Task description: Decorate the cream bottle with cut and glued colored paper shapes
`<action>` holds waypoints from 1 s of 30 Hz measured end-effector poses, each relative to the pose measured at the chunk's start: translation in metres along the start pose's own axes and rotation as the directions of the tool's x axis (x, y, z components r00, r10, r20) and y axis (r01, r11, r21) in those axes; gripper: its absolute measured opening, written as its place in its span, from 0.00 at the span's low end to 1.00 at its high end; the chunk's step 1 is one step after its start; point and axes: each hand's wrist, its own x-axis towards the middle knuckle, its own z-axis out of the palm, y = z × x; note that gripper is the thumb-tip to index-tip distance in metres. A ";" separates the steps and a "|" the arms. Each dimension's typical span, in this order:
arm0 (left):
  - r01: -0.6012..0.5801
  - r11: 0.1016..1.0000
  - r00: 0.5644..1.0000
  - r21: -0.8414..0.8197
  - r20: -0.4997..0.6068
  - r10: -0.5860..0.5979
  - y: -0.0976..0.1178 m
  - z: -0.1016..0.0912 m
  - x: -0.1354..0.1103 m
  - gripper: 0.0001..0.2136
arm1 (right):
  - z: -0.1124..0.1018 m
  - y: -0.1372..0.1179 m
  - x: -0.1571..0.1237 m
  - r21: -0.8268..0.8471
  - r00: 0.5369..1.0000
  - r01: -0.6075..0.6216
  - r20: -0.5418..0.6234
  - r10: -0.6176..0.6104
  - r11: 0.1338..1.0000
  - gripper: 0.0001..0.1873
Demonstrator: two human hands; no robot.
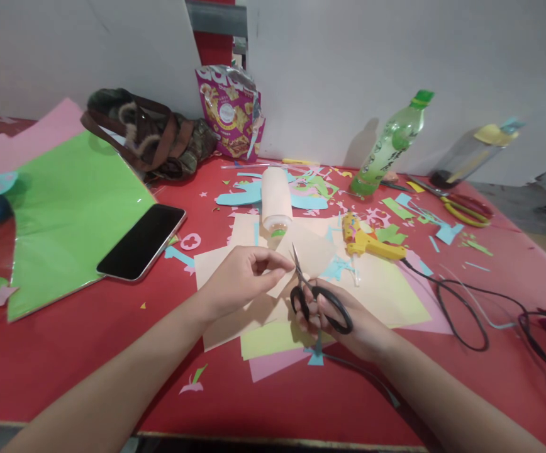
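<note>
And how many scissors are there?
2 clear ones: black scissors in the right hand, red-yellow scissors at far right. The dark thing by the green bottle is unclear; paper may hide more.

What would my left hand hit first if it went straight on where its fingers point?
Your left hand would probably meet the scissors held in your right hand first, though depth there is unclear.

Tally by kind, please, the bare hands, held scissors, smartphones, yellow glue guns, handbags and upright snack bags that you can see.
Hands: 2 (left hand, right hand)
Held black-handled scissors: 1
Smartphone: 1
Yellow glue gun: 1
Camouflage handbag: 1
Upright snack bag: 1
Total: 7
</note>
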 end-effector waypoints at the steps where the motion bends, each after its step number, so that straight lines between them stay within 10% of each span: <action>1: 0.001 1.000 1.000 -0.004 0.000 -0.001 0.000 0.000 0.000 0.08 | 0.000 0.000 0.000 -0.006 1.000 0.004 0.001 -0.004 1.000 0.19; 30: -0.017 0.999 0.985 0.038 0.172 0.010 -0.004 -0.020 0.004 0.08 | -0.002 -0.001 0.000 -0.059 0.996 -0.068 0.058 0.072 0.996 0.21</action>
